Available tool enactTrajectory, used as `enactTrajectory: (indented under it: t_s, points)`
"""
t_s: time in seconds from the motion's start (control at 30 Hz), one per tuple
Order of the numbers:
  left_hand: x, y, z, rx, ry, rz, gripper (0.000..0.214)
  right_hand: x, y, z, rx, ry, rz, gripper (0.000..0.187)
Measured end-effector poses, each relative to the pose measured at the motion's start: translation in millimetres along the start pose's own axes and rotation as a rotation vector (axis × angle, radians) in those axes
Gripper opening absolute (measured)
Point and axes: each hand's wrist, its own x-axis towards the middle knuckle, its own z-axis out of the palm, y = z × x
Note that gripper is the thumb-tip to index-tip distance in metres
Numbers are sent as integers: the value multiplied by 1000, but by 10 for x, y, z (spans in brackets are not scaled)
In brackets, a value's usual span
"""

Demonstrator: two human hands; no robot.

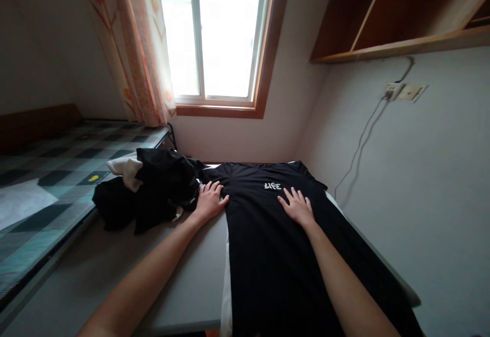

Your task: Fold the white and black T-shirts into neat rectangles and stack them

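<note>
A black T-shirt (268,265) with white lettering on its chest lies spread over the table (191,286), its lower end toward me. My right hand (297,206) rests on the cloth just beside the lettering, fingers spread. At the shirt's left edge, near the sleeve, my left hand (210,200) lies with its fingers apart. Its fingertips reach the side of a heap of black clothes (161,189). Within that heap a white piece of cloth (128,170) shows. A white strip of cloth sticks out along the shirt's left side.
On the left stands a bed with a checked mattress (76,148) and a white sheet of paper (23,201). A curtain (141,46) hangs by the window (229,35). Wooden shelves (401,41) overhang the right wall, above a socket (394,91) with a dangling cord (360,145).
</note>
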Motion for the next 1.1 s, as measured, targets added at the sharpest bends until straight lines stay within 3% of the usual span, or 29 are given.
enactTrajectory:
  t_s: [0.1,0.2,0.33,0.43,0.53,0.87,1.0,1.1]
  points:
    - [-9,12,-35,-18,31,36,44,29,-14,-50,-19,16,-7,65]
    - [-33,39,-107,-84,63,176,41,127,-77,-179,-46,-4,9,60]
    - [-63,64,-165,-180,-49,356,47,292,-286,-304,-5,-8,32,57]
    - [-68,53,-144,-203,-153,334,49,337,-487,-241,68,70,32,61]
    - [-66,33,-112,-208,-167,316,51,318,-608,-102,77,69,49,63]
    - [-81,33,-73,-202,-140,322,50,341,-458,-1,11,44,-54,62]
    - [62,-33,-189,-170,-34,315,30,353,-447,16,21,41,-69,61]
    - [228,-168,-504,-32,153,152,25,345,-447,25,32,39,-72,61]
